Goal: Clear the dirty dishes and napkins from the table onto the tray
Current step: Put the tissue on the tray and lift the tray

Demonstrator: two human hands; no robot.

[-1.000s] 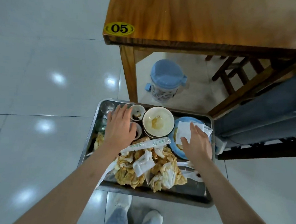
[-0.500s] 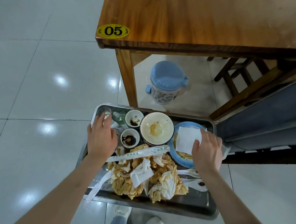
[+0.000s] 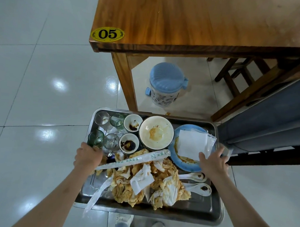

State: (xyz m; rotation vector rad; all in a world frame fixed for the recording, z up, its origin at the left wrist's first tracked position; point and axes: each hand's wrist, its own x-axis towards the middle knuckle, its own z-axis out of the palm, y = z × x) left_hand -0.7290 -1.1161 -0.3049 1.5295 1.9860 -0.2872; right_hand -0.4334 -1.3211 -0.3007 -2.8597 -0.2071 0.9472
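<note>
Left hand [image 3: 87, 156] grips the left rim of the rectangular stainless-steel tray [image 3: 208, 209], fingers curled over the edge. Tray sits below and in front of the table, above the pale tiled floor [image 3: 34, 90].

Just beside that hand, in the tray's far-left corner: four clear drinking glasses [image 3: 102, 118] in a cluster, two tinted green. Right of them, two small white sauce cups [image 3: 133, 123] with dark residue, one behind the other. Next, a large cream ceramic bowl [image 3: 156, 132] smeared with orange sauce. Below these, a long white paper chopstick sleeve with green print [image 3: 134, 162] lies diagonally across a heap of crumpled, orange-stained paper napkins [image 3: 142, 184] filling the tray's middle.

Further right, a round blue plate [image 3: 176, 160] carries a flat white napkin [image 3: 192, 144] and clear plastic wrap. Two white ceramic spoons [image 3: 196, 186] with dark sauce lie below the plate, near the right rim.

Right hand [image 3: 213, 164] clasps the tray's right rim, thumb touching the blue plate's edge.

Beyond the tray: brown wooden table [image 3: 194, 20] with a yellow oval "05" sticker [image 3: 107, 34]; under it a small blue-lidded waste bin [image 3: 165, 83]. Grey padded seat [image 3: 267, 123] at far right.
</note>
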